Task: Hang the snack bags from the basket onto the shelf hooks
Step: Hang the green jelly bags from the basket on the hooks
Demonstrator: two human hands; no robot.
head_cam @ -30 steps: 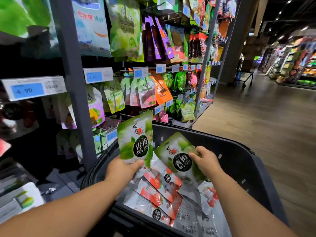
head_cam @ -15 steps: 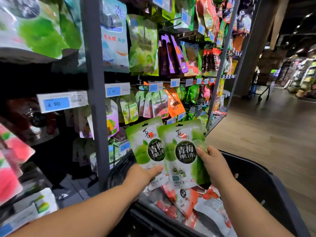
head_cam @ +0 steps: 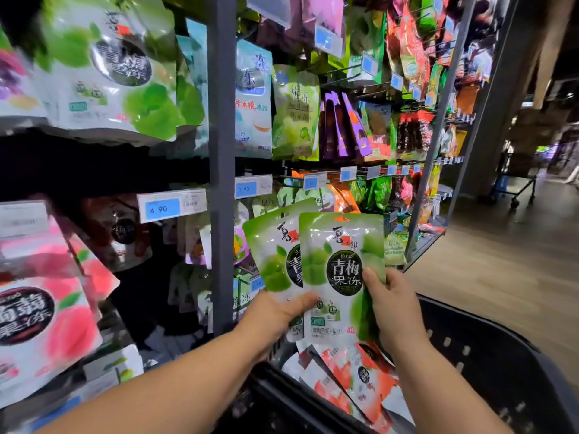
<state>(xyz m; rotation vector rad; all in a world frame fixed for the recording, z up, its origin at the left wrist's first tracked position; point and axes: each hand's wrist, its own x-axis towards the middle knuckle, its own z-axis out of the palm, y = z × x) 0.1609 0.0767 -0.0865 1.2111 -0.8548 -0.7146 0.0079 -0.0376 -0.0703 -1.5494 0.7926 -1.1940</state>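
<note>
Your left hand [head_cam: 275, 311], nearer the matching hung pouches [head_cam: 106, 76] at ten o'clock, and right hand [head_cam: 391, 308] are each gripping an upright glossy green pouch [head_cam: 338, 264].

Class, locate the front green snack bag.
Head view, centre-right: the front green snack bag, held by the right hand, overlaps the rear bag in the left hand, above the basket.
</note>
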